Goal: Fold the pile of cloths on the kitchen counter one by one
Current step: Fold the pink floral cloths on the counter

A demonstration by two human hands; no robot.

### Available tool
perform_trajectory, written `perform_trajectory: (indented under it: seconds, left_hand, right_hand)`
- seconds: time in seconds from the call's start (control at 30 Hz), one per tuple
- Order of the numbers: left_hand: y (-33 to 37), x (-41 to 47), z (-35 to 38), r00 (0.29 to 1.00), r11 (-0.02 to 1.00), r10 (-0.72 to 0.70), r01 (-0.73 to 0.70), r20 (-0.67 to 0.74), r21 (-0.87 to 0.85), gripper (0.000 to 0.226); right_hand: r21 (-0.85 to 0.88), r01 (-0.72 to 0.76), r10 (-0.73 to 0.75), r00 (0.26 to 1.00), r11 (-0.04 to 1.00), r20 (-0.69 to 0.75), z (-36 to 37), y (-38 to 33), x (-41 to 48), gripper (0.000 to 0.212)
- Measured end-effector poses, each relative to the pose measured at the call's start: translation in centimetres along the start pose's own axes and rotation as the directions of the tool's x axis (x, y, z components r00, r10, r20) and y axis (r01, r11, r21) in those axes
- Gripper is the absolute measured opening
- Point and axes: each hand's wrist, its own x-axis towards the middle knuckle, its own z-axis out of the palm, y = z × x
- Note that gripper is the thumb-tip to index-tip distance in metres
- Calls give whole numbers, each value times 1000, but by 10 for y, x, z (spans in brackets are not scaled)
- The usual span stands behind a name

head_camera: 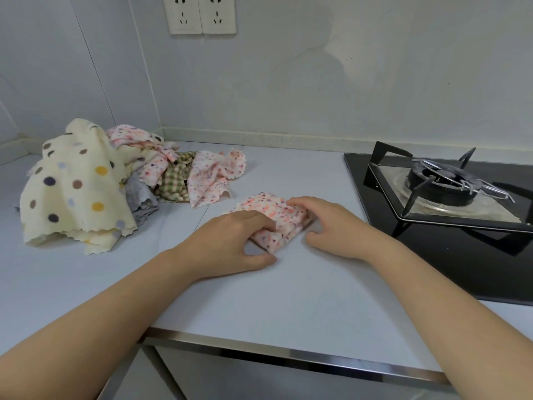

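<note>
A folded cloth [278,216], pink with small flowers, is seen lying flat on the worktop [288,298] between the two hands. The left hand [236,243] is laid on the cloth's near left edge: its fingers are curled over the fabric, while the thumb is stretched along the worktop just below the cloth's near corner, so that the corner is caught between them. The right hand [328,223] is set on the cloth's right end; its fingers are bent over the top of the fabric and the thumb is held just beside the near right edge. Whether that thumb touches the cloth cannot be told.

The pile of cloths [161,171] is found beyond and to the left of the left hand, well apart from it. Within it a cream polka-dot cloth [75,186] is heaped at the side farthest from the hands, and a loose pink floral cloth [213,174] lies at the side nearest the folded one. A gas hob [450,183] is set into the worktop to the right of the right hand.
</note>
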Motion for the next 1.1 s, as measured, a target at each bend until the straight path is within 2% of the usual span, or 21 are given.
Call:
perform_trajectory:
  seconds: [0.13,0.2,0.27,0.37,0.43,0.5,0.63,0.7,0.77,0.8,0.83,0.93,1.0,1.07,1.1]
  left_hand:
    - [3,2,7,992,999,12,-17,-126,-35,23]
    - [4,3,6,982,986,-68,39,-176,-164,14]
    - [4,4,3,971,959,-144,90,-189,-268,15]
    - [7,4,1,969,947,-185,131,-163,-295,21]
    - [6,1,0,969,934,-207,155,-133,-322,23]
    - [6,-1,-2,983,946,-156,119,-101,-300,30]
    - [12,-1,1,992,993,-99,93,-78,-70,64]
    - [12,2,3,972,995,-101,101,-212,-9,49]
    - [10,2,-1,913,988,-148,115,-380,-107,21]
    - [10,3,-3,885,970,-200,117,-420,-213,15]
    - [10,3,-6,870,940,-250,112,-425,-323,16]
    - [17,4,-14,889,826,-302,64,-344,-560,13]
    - [20,6,-14,882,780,-330,53,-337,-624,19]
    - [22,8,-15,845,766,-367,37,-388,-642,34]
    - [23,9,-17,824,739,-405,39,-397,-673,33]
  right_hand:
    - [34,5,-3,999,999,-43,1,0,2,63]
    - [20,28,-26,998,999,-61,2,0,2,59]
    - [-35,72,-75,992,997,-97,4,-1,4,53]
    - [-124,117,-138,973,985,-184,9,0,9,32]
    - [-128,95,-122,967,987,-224,10,0,11,16]
    - [-65,90,-104,960,994,-259,8,0,10,11]
    - [145,99,-42,935,984,-351,1,-11,1,13]
    - [270,133,-15,917,954,-399,-2,-16,-2,12]
    - [374,151,21,909,915,-416,-4,-18,-1,10]
    - [436,148,51,910,888,-412,-6,-19,-1,9]
    - [508,144,87,910,849,-405,-8,-19,0,10]
    - [649,140,156,914,747,-376,-13,-22,0,14]
    - [702,154,163,918,695,-362,-13,-28,-1,16]
    - [770,167,187,918,616,-348,-11,-33,-1,13]
    - [813,154,215,921,561,-323,-9,-34,-1,9]
